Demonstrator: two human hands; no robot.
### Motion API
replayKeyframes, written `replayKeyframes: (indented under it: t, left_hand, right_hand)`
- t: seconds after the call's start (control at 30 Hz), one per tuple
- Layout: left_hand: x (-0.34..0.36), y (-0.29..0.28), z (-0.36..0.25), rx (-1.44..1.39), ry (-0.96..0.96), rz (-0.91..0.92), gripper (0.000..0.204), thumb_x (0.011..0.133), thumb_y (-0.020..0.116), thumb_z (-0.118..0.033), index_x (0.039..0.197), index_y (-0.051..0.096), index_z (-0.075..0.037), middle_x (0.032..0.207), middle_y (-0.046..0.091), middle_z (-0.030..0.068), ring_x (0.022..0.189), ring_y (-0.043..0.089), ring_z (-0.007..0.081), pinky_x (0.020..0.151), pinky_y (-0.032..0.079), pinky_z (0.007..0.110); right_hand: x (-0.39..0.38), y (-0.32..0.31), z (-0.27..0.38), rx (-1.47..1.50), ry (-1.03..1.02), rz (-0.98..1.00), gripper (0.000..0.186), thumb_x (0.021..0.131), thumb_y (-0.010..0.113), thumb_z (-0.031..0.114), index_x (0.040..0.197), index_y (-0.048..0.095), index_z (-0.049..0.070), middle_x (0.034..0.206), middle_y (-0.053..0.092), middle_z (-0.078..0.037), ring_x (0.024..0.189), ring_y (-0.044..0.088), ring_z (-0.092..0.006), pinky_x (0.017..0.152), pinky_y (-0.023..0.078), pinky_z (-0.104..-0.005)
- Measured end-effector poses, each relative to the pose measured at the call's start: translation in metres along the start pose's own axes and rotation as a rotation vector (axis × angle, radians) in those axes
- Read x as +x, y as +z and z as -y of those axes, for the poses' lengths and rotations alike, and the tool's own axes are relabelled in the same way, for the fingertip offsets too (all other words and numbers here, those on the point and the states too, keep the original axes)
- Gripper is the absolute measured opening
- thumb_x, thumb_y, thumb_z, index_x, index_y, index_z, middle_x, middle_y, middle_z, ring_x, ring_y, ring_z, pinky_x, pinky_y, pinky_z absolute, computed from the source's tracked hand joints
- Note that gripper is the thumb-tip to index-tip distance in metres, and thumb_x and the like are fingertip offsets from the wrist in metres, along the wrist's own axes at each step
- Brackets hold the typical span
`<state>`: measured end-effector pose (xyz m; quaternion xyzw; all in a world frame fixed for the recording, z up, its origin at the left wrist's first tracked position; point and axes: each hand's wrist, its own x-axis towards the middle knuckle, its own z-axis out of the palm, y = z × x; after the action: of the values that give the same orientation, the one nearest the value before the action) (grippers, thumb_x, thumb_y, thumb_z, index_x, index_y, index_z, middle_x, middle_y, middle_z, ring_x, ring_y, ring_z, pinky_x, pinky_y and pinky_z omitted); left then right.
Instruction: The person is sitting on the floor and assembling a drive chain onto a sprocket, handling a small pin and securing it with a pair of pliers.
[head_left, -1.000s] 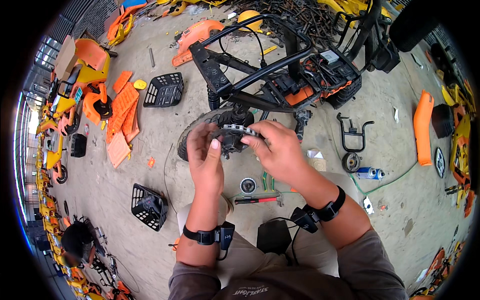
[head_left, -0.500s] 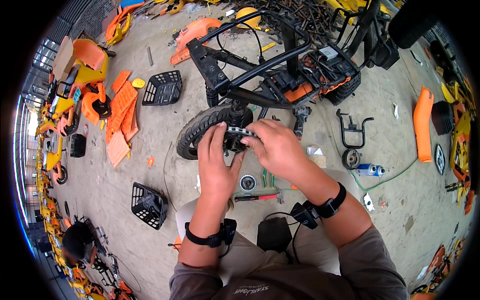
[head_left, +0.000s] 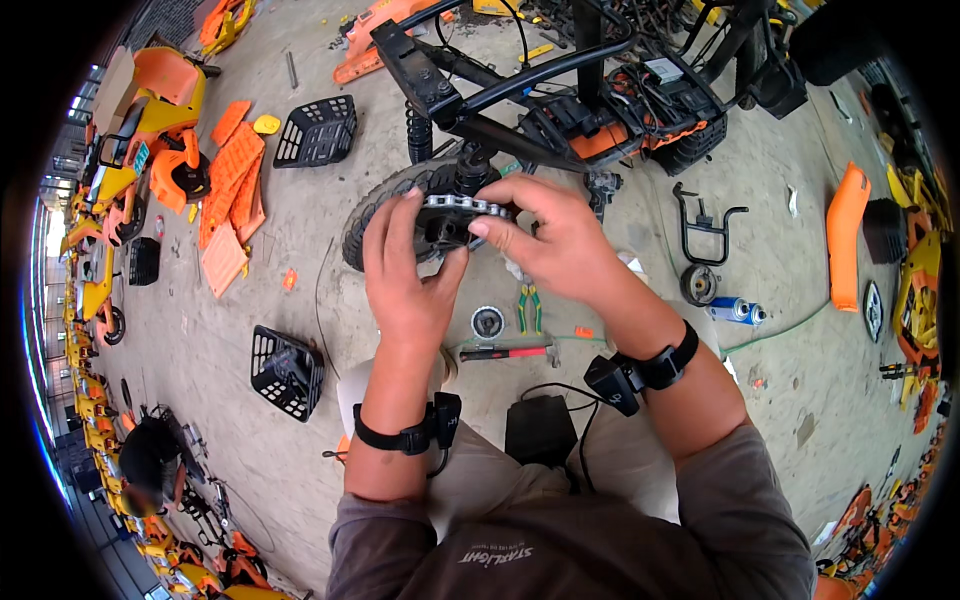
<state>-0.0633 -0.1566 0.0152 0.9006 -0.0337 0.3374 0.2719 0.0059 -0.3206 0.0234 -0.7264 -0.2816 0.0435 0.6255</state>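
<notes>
Beside the hub of a black-tyred wheel (head_left: 362, 228), I hold a short run of silvery drive chain (head_left: 462, 203) with both hands. My left hand (head_left: 408, 285) has its fingertips at the chain's left end, the thumb lower and apart. The thumb and index finger of my right hand (head_left: 548, 238) pinch its right end. Below the chain sits a dark round hub part (head_left: 447, 232), partly covered by my fingers. The wheel belongs to a black tubular vehicle frame (head_left: 425, 85), standing just beyond my hands.
Between my legs and the wheel lie a toothed ring (head_left: 488, 322), green-handled pliers (head_left: 530, 310) and a red-handled hammer (head_left: 505, 353). A power drill (head_left: 602, 190), black bracket (head_left: 708, 245) and spray cans (head_left: 737, 311) are to the right. Black baskets (head_left: 318, 132) and orange panels (head_left: 232, 190) lie left. Another person (head_left: 150, 455) crouches far left.
The whole view has shifted, so the floor and frame sit higher in the picture. Both hands still hold the chain by the hub, and more of its links show between them.
</notes>
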Motion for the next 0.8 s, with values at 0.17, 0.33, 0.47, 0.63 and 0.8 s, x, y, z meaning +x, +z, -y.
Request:
replayKeyframes:
  t: [0.17, 0.33, 0.47, 0.63, 0.8]
  left_hand:
    - [-0.011, -0.003, 0.012, -0.239, -0.241, -0.087, 0.072, 0.068, 0.079, 0.001, 0.131, 0.045, 0.001, 0.125, 0.053, 0.0168, 0.113, 0.054, 0.0268, 0.094, 0.046, 0.038]
    - [-0.009, -0.005, 0.005, -0.460, -0.417, -0.172, 0.074, 0.079, 0.069, 0.008, 0.142, 0.029, 0.003, 0.135, 0.045, 0.0192, 0.117, 0.050, 0.0244, 0.097, 0.045, 0.033]
    - [-0.007, 0.000, 0.010, -0.543, -0.474, -0.132, 0.067, 0.084, 0.064, 0.008, 0.141, 0.029, 0.003, 0.136, 0.043, 0.0198, 0.115, 0.050, 0.0235, 0.095, 0.046, 0.034]
    - [-0.007, 0.000, 0.016, -0.408, -0.456, -0.210, 0.060, 0.086, 0.063, 0.007, 0.138, 0.033, 0.004, 0.127, 0.050, 0.0200, 0.107, 0.056, 0.0238, 0.090, 0.049, 0.033]
    - [-0.003, -0.005, 0.012, -0.294, -0.340, -0.261, 0.065, 0.086, 0.064, 0.007, 0.141, 0.029, 0.003, 0.131, 0.048, 0.0209, 0.112, 0.055, 0.0260, 0.094, 0.049, 0.036]
  right_hand:
    - [-0.005, 0.010, -0.009, -0.054, -0.137, -0.035, 0.028, 0.082, 0.070, 0.023, 0.098, 0.065, 0.001, 0.090, 0.064, -0.016, 0.086, 0.062, -0.0343, 0.075, 0.049, -0.0405]
    - [-0.007, 0.021, -0.017, -0.076, -0.150, -0.041, 0.024, 0.087, 0.065, 0.022, 0.098, 0.062, 0.001, 0.091, 0.065, -0.015, 0.088, 0.061, -0.0349, 0.078, 0.048, -0.0421]
    - [-0.010, 0.033, -0.019, -0.086, -0.152, -0.117, 0.025, 0.088, 0.061, 0.023, 0.100, 0.061, 0.001, 0.092, 0.063, -0.016, 0.088, 0.061, -0.0367, 0.079, 0.048, -0.0445]
    - [-0.008, 0.045, -0.019, -0.091, -0.165, -0.246, 0.021, 0.085, 0.062, 0.021, 0.096, 0.060, 0.003, 0.088, 0.060, -0.014, 0.084, 0.060, -0.0362, 0.074, 0.048, -0.0441]
    - [-0.005, 0.043, -0.017, -0.082, -0.250, -0.259, 0.018, 0.080, 0.066, 0.019, 0.090, 0.060, 0.005, 0.085, 0.060, -0.011, 0.082, 0.061, -0.0329, 0.072, 0.048, -0.0431]
